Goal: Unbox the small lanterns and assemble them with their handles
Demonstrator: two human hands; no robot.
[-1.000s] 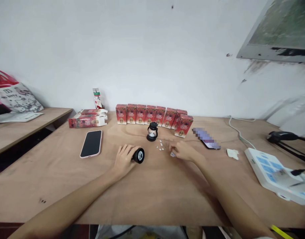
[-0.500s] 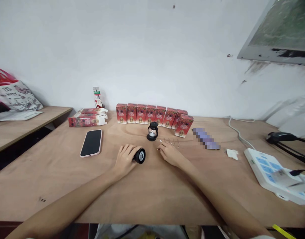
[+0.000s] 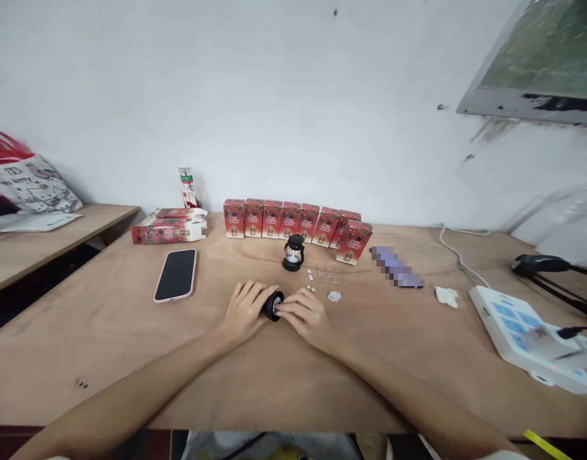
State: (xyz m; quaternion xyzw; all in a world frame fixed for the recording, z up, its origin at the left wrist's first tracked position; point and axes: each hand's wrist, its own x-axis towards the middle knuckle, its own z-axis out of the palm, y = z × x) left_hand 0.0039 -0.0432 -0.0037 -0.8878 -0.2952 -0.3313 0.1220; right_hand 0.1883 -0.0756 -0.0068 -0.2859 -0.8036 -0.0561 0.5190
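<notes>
My left hand [image 3: 247, 310] is wrapped round a small black lantern [image 3: 270, 307] tipped on its side, its round base turned to the right. The fingertips of my right hand [image 3: 307, 315] are pinched together at that base; whatever they hold is hidden. Upright beyond both hands stands another mini lantern [image 3: 293, 253] with a clear middle and black handle. Small round discs [image 3: 311, 289] lie just past my right fingers, near white scraps [image 3: 334, 296] and several thin bent wires [image 3: 330, 275].
Red printed boxes [image 3: 271, 219] stand in a row near the wall, with flattened boxes [image 3: 169, 227] left of them. A phone [image 3: 176, 275] lies at left. On the right are a pixelated purple item [image 3: 396, 266], a white tissue [image 3: 446, 296] and a power strip [image 3: 509, 329].
My right hand has moved left and nearer, from beside the discs to the base of the held lantern. The left hand and its lantern have shifted slightly right. Discs and scraps are uncovered.
</notes>
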